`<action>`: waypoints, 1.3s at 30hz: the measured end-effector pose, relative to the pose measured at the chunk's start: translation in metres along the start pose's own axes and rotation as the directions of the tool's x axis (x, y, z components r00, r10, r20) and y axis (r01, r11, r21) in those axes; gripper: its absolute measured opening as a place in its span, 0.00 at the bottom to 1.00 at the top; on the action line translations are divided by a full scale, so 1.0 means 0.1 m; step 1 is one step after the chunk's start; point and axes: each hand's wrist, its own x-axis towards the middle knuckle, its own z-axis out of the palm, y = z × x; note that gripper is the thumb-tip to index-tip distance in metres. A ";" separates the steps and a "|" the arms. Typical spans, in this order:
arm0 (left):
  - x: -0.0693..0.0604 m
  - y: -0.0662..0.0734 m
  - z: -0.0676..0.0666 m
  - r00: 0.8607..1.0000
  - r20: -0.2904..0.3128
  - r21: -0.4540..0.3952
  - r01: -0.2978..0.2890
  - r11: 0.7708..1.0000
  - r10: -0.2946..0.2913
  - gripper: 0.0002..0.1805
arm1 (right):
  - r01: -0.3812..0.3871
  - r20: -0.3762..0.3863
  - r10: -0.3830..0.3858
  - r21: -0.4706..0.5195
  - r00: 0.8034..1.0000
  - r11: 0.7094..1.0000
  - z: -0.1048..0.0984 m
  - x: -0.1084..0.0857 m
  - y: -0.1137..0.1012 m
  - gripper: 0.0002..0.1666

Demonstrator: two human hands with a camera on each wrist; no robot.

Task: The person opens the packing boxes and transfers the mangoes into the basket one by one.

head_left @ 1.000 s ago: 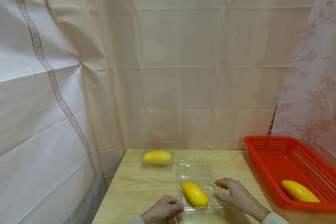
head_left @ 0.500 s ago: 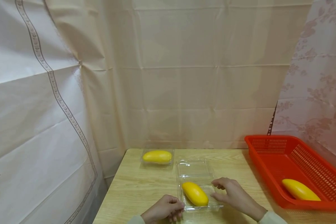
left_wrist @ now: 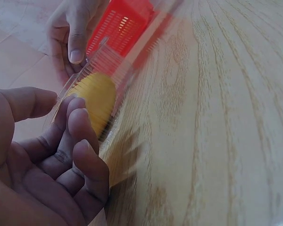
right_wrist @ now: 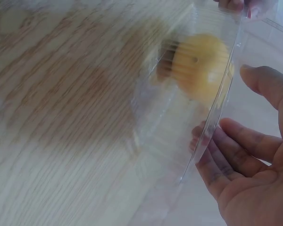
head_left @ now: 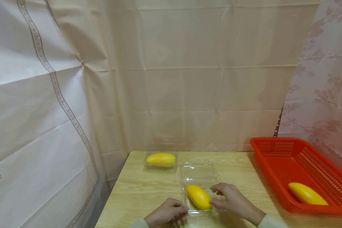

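Note:
A yellow mango (head_left: 199, 197) lies slantwise in the near half of a clear plastic clamshell box (head_left: 198, 171), whose lid is folded back on the table. My left hand (head_left: 168, 211) pinches the rim at the box's near left corner between thumb and index finger; its other fingers curl loosely. My right hand (head_left: 231, 200) is over the box's right side, thumb and fingers spread apart, the thumb close beside the mango. From the right wrist view, the fingers (right_wrist: 240, 150) are at the box's rim and the mango (right_wrist: 200, 66) shows through the ribbed plastic.
At the back left of the wooden table (head_left: 136, 190) is another clear box (head_left: 174, 165) with a mango (head_left: 161, 159) in it. A red plastic basket (head_left: 269, 177) stands on the right, with one mango (head_left: 307, 193) near its front. Curtains (head_left: 188, 79) hang behind and at both sides.
My right hand has moved left, from the box's right edge to over it, close to the mango. The left hand and the box stay nearly in place.

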 end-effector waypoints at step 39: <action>0.00 0.02 0.00 1.000 0.006 0.025 -0.004 1.000 0.004 0.21 | -0.074 0.015 0.076 -0.071 0.997 0.995 0.44 0.23 -0.22 0.26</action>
